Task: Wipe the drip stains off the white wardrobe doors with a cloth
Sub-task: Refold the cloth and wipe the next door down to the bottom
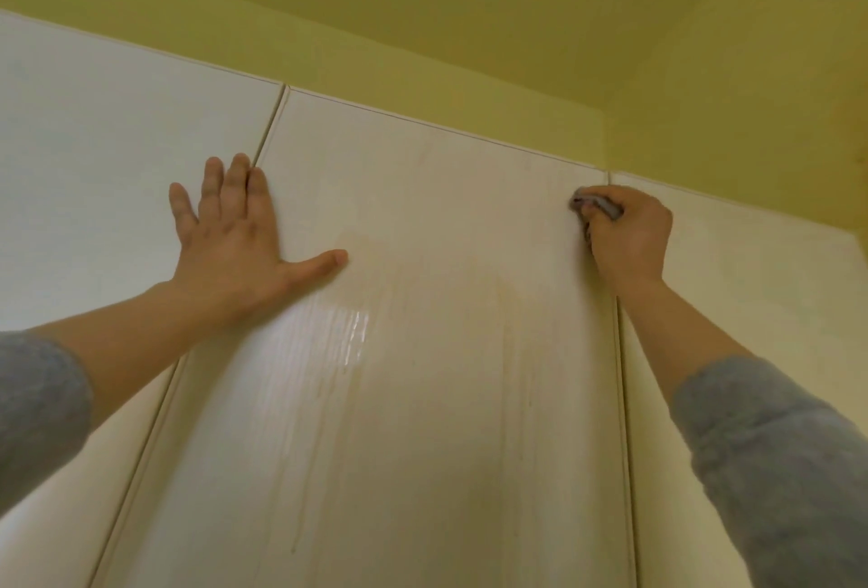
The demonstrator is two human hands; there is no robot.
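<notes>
Inspector: Where is the cloth sitting?

Onlooker: In the right hand [627, 232], up at the top right corner of the middle door [437, 446]. The fingers are curling round the cloth [595, 203] and clamping it into a small wad. Only a grey edge is showing, pressed to the panel just beside the gap [619, 352] to the right door [751, 296].

Inspector: And the other hand?

Onlooker: The left hand [235, 235] is lying flat, fingers straight and spread, holding nothing. It is straddling the seam between the left door [94, 155] and the middle one, with the thumb pointing toward a wet sheen [356, 333].

Inspector: The stains?

Onlooker: Faint stains [505, 343] are running down the middle door below both hands, so I am judging most of the job as not yet done.

Inspector: What are you flagging?

Onlooker: Three risks, all judgement. First, the wad is offering very little face to the panel, so a downward pass may be missing streaks or dragging them into smears. Second, the bracing palm is sitting near the sheen. If it is carrying weight it may be slipping, or leaving a print on the white finish. Third, the cloth is working right at the gap — an edge may be snagging there, or pushing moisture in between the doors.
</notes>
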